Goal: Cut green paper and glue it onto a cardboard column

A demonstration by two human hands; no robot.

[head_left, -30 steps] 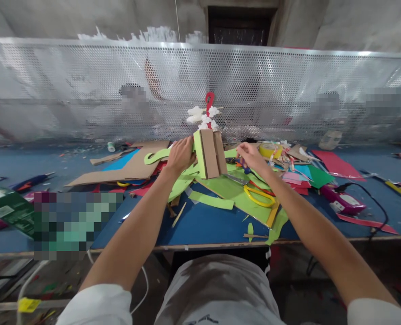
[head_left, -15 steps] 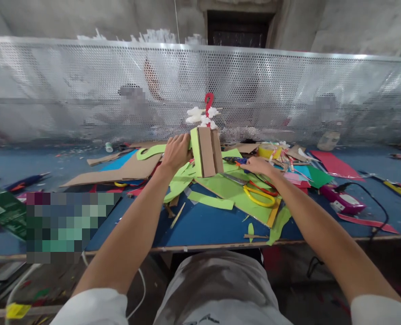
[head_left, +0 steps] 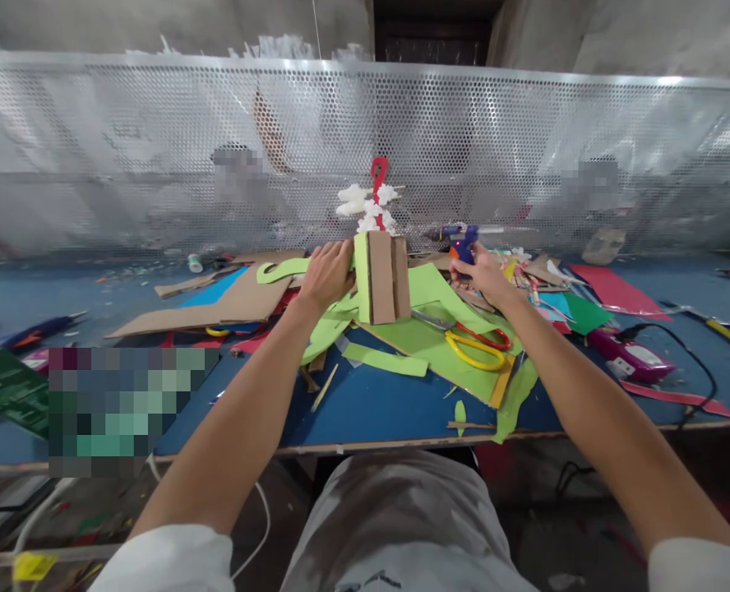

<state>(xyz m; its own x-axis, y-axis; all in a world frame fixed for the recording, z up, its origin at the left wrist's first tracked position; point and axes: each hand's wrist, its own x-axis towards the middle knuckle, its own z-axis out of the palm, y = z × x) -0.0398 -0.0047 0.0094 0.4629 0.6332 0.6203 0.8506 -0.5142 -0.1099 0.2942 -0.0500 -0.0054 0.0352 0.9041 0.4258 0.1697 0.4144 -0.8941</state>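
Observation:
My left hand is closed at the left side of a small cardboard box with a lime-green paper face, holding it upright over the table. A red hooked strip and white fluffy tufts stick up above the box. A curled lime-green strip shows left of this hand. In my right hand is a blue glue gun, raised to the right of the box, its nozzle pointing left and a pale glue stick at its rear. My left fingertips are partly hidden.
Yellow-handled scissors lie on lime-green paper scraps below the box. Flat cardboard is at left. A purple power box with a black cable sits at right. A perforated metal screen stands along the back.
My right hand has lifted the glue gun up from the paper scraps, turning it level. The box stays in my left hand, nearly where it was. The view has tilted slightly.

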